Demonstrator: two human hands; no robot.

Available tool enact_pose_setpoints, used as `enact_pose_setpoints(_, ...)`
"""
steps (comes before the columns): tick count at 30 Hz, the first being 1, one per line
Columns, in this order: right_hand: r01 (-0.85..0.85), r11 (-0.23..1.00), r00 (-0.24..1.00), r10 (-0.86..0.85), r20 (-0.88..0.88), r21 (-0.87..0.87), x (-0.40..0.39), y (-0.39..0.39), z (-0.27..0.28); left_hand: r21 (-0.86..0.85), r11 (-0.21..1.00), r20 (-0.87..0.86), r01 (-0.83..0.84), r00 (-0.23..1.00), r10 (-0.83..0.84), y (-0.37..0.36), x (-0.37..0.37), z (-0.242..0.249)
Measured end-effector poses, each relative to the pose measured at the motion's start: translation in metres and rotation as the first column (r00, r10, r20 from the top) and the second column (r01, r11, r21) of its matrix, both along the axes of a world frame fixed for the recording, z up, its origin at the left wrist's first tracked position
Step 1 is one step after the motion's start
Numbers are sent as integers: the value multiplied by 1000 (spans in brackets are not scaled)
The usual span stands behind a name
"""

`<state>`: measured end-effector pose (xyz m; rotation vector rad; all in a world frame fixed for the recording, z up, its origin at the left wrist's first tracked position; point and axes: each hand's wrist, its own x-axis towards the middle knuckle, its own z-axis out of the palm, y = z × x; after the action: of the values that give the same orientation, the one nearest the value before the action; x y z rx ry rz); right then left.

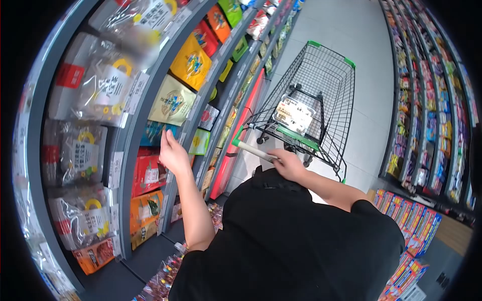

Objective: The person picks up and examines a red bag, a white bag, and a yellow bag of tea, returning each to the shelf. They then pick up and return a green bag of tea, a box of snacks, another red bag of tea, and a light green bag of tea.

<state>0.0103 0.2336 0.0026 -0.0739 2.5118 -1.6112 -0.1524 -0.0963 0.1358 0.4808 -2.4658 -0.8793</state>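
My left hand (173, 152) is raised at the shelf on the left, its fingertips at a blue bag (154, 134) just below a pale cream bag (172, 102). Its thumb and fingers are close together; whether they grip the blue bag is unclear. Below it on the shelf is a red bag (146, 173). My right hand (288, 164) is wrapped round the handle (255, 150) of a green and black wire shopping cart (326, 75). A white patterned package (294, 115) shows at the cart's near end.
Clear plastic packages (103, 90) fill the nearer shelf at far left. Yellow and red bags stand further up. Another stocked shelf (427, 100) runs along the right side. Colourful boxes (409, 223) are stacked at lower right. Grey tiled floor (369, 30) runs ahead between the shelves.
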Motion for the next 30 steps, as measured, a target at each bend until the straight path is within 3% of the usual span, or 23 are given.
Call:
enact_pose_setpoints(2, 52, 978, 996, -36, -83, 201, 20, 27, -8, -44, 996, -34, 78, 996, -79, 14, 17, -5)
enact_pose_setpoints(3, 74, 976, 995, -58, -84, 204, 31, 38, -10, -87, 988, -65, 128, 989, -133, 24, 26, -10)
enact_pose_setpoints(5, 167, 953, 985, -151, -82, 252, 54, 53, -12, -110, 931, 67, 348, 937, -343, 46, 43, -27)
enact_pose_setpoints(8, 133, 921, 989, -149, 17, 366, 87, 69, 7, -81, 715, 39, 695, 719, -694, 86, 51, -47)
enact_pose_setpoints(12, 109, 868, 980, -174, 92, 485, 134, 93, 2, -69, 498, 42, 865, 501, -864, 123, 41, -93)
enact_pose_setpoints(13, 8, 804, 953, -186, 239, 595, 145, 103, -15, -70, 492, 32, 868, 495, -868, 128, 41, -113)
enact_pose_setpoints(14, -104, 728, 902, -217, 373, 677, 150, 107, -29, -77, 450, 178, 890, 456, -872, 132, 43, -134)
enact_pose_setpoints(15, -89, 722, 907, -226, 356, 686, 151, 105, -35, -83, 409, 317, 909, 413, -854, 137, 43, -152)
enact_pose_setpoints(17, -38, 630, 927, -267, 263, 776, 152, 100, -45, -239, 199, 698, 950, 311, -645, 148, 40, -174)
enact_pose_setpoints(18, -44, 624, 917, -284, 279, 780, 150, 99, -45, -258, 190, 683, 947, 318, -658, 153, 35, -170)
enact_pose_setpoints(20, -40, 602, 916, -297, 270, 797, 144, 101, -43, -84, 298, 769, 951, 252, -587, 169, 27, -164)
enact_pose_setpoints(27, 50, 596, 933, -314, 175, 801, 98, 139, -46, -100, 238, 772, 966, 226, -594, 209, -20, -160)
enact_pose_setpoints(30, 14, 578, 927, -314, 206, 816, 72, 177, -45, -57, 321, 826, 945, 225, -517, 246, -32, -154)
